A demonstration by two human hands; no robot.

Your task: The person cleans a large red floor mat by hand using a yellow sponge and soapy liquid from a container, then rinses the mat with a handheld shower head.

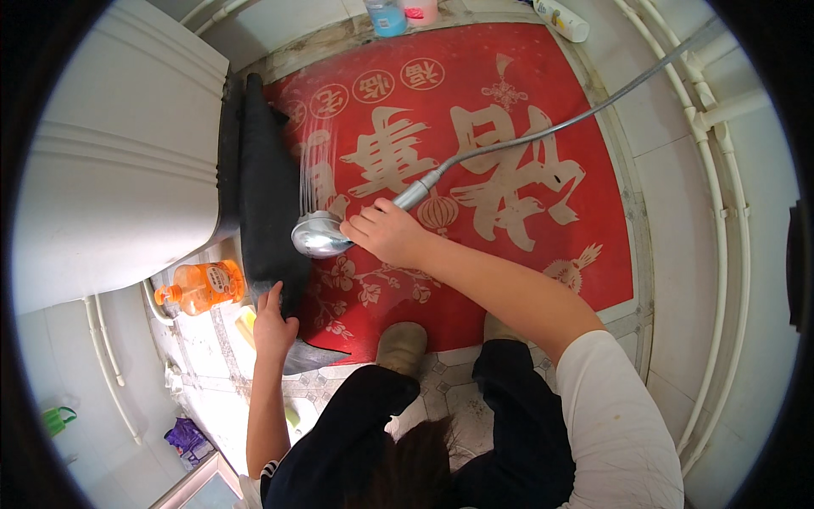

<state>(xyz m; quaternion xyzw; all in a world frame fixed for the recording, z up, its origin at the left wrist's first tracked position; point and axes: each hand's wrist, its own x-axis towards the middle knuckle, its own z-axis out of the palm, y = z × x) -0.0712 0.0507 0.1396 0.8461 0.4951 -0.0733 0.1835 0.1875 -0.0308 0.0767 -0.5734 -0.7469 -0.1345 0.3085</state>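
Note:
A red floor mat (543,280) with pale characters and flower patterns lies in front of my feet. Along its left side the edge is turned up, showing the dark grey backing (267,187). My left hand (273,327) grips that turned-up edge near its close corner, thumb apart from the fingers. In my right hand (386,233) is a silver shower head (320,237), held by its handle just above the mat. Thin streams of water (317,170) run from it toward the far left part of the mat. A metal hose (585,112) leads from the handle to the upper right.
An orange bottle (203,287) stands left of the mat, beside a white appliance or cabinet (127,144). Blue (387,19) and pink (420,12) containers sit at the far edge, with a white bottle (562,20) lying nearby. White pipes (716,195) line the right wall. A purple package (188,441) lies lower left.

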